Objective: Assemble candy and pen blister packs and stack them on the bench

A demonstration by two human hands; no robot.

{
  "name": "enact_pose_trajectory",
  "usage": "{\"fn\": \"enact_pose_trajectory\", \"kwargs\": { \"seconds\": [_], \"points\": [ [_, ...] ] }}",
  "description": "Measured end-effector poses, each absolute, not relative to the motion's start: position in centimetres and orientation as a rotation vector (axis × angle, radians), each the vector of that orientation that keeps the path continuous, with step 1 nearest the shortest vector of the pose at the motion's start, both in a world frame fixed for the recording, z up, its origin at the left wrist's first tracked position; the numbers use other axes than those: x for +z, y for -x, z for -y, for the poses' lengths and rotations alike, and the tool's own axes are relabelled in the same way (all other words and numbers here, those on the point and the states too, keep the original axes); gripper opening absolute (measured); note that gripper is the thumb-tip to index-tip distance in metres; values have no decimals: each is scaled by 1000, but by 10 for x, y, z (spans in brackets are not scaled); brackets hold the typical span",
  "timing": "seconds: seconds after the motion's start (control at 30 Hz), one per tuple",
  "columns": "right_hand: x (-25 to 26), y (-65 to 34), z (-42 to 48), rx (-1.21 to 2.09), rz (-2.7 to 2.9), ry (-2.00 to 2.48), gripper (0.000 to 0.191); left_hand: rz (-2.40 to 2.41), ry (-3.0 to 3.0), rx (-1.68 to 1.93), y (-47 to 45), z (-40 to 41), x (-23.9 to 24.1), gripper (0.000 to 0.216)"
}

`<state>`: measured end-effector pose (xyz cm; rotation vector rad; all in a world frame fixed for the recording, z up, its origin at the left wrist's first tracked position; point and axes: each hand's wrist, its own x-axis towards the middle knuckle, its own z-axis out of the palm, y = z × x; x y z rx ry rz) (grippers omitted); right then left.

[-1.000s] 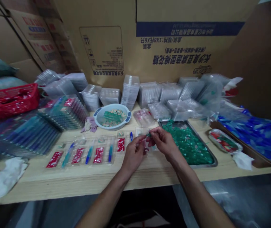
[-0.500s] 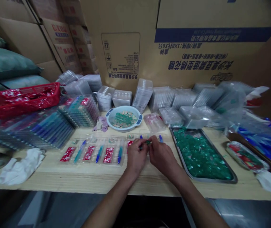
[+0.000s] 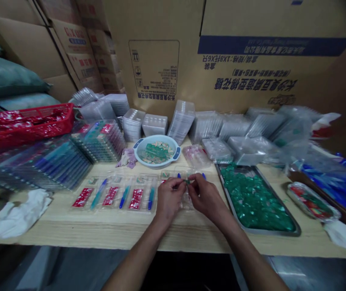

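we pinch a green piece (image 3: 187, 182) where the fingertips of our left hand (image 3: 169, 198) and right hand (image 3: 205, 197) meet, both closed on it, over a clear pack (image 3: 191, 170) they partly hide. just right of the right hand lies a tray (image 3: 297, 232) of green pieces (image 3: 257, 202). left of the left hand, red packets (image 3: 136, 198) and blue sticks (image 3: 151, 198) sit in packs on the worktop (image 3: 106, 230); beyond it stands a bowl (image 3: 157, 165).
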<state>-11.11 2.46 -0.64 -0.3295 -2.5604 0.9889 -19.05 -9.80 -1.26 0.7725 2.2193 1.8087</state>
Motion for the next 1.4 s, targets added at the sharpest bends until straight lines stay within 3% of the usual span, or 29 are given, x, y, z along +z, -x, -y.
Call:
{"fn": "enact_pose_trajectory", "kwargs": {
  "seconds": [0.2, 0.4, 0.5, 0.7, 0.9, 1.17, 1.4],
  "points": [
    [-9, 112, -22, 780, 2612, 438, 19, -2313, -839, 1711, 183, 98, -5, 27],
    [-14, 111, -37, 1321, 2505, 206, 33, -2151, -729, 1847, 187, 101, -11, 23],
    [-8, 107, -37, 1237, 2475, 192, 27, -1981, -570, 1957, 188, 100, -16, 16],
    [2, 104, -34, 1206, 2463, 222, 15, -1832, -352, 1990, 187, 96, -19, 29],
    [2, 105, -32, 1067, 2503, 174, 16, -1796, -344, 2007, 187, 93, -18, 31],
    [-8, 107, -38, 1262, 2466, 238, 15, -2009, -506, 1887, 188, 97, -19, 20],
    [5, 98, -51, 1114, 2495, 203, 17, -1798, -445, 1932, 191, 102, -21, 29]
  ]
}}
